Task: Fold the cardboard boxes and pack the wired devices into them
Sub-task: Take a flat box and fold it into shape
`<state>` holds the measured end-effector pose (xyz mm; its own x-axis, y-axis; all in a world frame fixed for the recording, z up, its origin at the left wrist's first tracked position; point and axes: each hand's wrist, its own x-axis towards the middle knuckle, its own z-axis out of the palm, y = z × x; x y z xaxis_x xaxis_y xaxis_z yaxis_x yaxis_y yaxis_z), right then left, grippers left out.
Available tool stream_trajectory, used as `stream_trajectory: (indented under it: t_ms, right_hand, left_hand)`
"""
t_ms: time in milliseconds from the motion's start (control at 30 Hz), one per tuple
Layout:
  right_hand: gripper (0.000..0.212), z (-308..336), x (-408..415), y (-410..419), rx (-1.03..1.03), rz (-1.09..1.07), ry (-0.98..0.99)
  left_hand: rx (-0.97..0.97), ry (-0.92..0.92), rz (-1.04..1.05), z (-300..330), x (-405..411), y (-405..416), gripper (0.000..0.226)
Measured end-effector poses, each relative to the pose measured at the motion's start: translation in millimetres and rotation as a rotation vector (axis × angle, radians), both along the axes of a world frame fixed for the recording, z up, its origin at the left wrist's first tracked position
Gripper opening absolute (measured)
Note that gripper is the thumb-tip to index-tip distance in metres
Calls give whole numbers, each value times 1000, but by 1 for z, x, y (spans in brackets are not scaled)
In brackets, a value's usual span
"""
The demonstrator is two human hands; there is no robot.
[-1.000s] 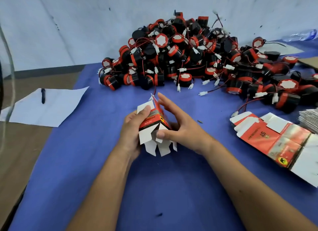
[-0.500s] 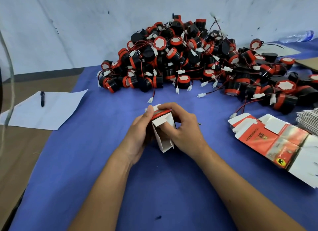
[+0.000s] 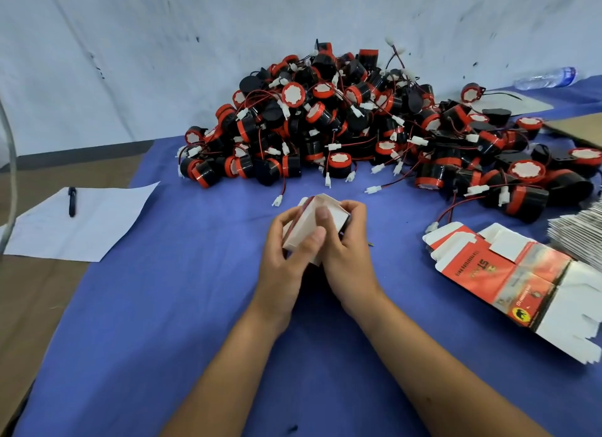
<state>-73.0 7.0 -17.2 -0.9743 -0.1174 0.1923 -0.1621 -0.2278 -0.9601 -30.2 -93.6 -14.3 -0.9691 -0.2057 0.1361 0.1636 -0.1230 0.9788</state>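
1. Cardboard box (image 3: 309, 228), one unit, part-formed: was held above the blue table cover (image 3: 163, 306) near the middle of the table, white inside faces turned toward the camera, red printed edge showing along its left side.
2. Left hand (image 3: 286, 244): fingers curled round the box's left side, thumb lying on the white panel. Right hand (image 3: 345, 251): fingers wrapped over the far right corner, thumb pressing the same white panel. Both hands were closed on the box; neither was free.
3. Wired devices (image 3: 342, 123): a large heap of black-and-red units with red leads and white plugs, lying beyond the hands and well apart from the box. None was in the box, so far as could be seen.
4. Flat box blanks (image 3: 508, 273): a stack lying to the right, unfolded.
5. Paper sheet (image 3: 81, 224) with pen (image 3: 71, 202): at the left table edge.
6. Risk, judged: thumb pressure off a crease could have buckled the thin panel or torn a tab.
7. Risk, judged: bottom flaps, hidden behind the hands, might not have locked; a device dropped in could have pushed through.
8. Risk, judged: tangled leads in the heap could have dragged neighbouring units out when one was pulled.
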Motion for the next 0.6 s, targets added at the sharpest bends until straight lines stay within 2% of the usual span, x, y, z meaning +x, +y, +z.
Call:
stream_trajectory:
  t_ms: [67,167,267,333,433,533,600]
  right_hand:
    - [49,1,1,0,9,94,27]
    - [43,3,1,2,-46,203,-21]
    - [46,6,0,3,-98,133,-96]
    - [39,6,-1,3,-100,105,-116]
    - [29,3,-2,2,-96,27,-106]
    - [31,1,-2,3,-62,-45,-103]
    - [37,-2,0,3,13,-68,-70]
  left_hand:
    - [89,-31,27,5,1,-2,67]
    - [109,-31,-74,10,1,-14,75]
    - [113,-24,-233,13,2,-21,78]
    - [71,-28,-259,13,2,-23,82]
    - [23,-11,-271,14,1,-23,101]
    - [14,-2,-177,11,-1,-20,72]
    - [-48,-17,-44,8,-2,-15,62]
